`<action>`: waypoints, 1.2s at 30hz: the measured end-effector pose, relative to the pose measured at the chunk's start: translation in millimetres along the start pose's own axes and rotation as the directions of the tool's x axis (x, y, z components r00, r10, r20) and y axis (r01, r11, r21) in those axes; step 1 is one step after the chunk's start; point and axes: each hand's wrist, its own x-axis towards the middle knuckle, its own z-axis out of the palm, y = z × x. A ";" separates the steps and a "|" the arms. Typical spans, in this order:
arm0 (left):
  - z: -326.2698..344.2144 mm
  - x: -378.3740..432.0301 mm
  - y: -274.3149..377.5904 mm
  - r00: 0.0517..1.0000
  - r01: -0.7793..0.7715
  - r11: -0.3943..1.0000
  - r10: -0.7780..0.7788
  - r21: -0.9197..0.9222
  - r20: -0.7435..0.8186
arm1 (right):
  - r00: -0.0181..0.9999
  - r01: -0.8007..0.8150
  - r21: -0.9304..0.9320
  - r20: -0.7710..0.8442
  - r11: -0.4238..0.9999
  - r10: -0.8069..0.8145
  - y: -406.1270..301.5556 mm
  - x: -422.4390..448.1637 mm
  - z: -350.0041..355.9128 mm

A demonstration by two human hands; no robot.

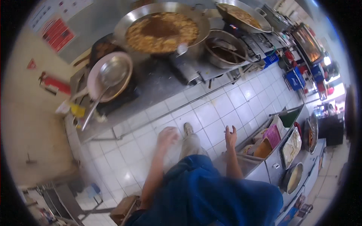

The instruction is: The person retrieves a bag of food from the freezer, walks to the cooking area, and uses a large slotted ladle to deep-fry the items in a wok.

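My left hand (168, 136) is blurred and hangs over the white tiled floor, apart from any object; its fingers look bent, but the blur hides whether they are closed. My right hand (231, 137) is at the right of my leg, fingers apart and nothing in it, near an open-topped metal cabinet. Ahead, a large metal wok (202, 29) holds brown food in sauce. To its left, a metal strainer ladle (113, 71) rests in a pale bowl (93, 75). A metal pot (223, 63) of dark liquid, with a utensil in it, sits right of the wok.
A steel counter (158, 84) runs across ahead, with another wok (261, 21) farther right. The open metal cabinet (268, 166) at my right holds a pink basket (272, 135) and other containers. A cardboard box (123, 207) is at lower left; a fire extinguisher (58, 84) hangs on the left wall.
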 end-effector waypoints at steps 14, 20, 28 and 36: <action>143.5 411.9 -69.7 0.897 0.092 0.972 -0.174 -0.214 -0.405 | 0.919 -0.243 0.309 -0.229 0.920 0.320 27.4 127.8 -102.0; 144.8 453.9 -63.9 0.706 0.260 0.861 0.139 0.437 -0.694 | 0.842 -0.353 0.421 -0.246 0.836 0.480 12.1 114.6 -105.5; 244.0 357.8 -17.5 0.463 0.073 0.717 0.591 0.693 -0.660 | 0.822 -0.392 0.482 -0.198 0.784 0.534 32.4 75.8 -122.7; 203.7 393.8 -42.0 0.328 0.338 0.372 0.815 0.865 -0.479 | 0.866 -0.220 0.346 -0.361 0.912 0.346 67.5 180.1 -247.3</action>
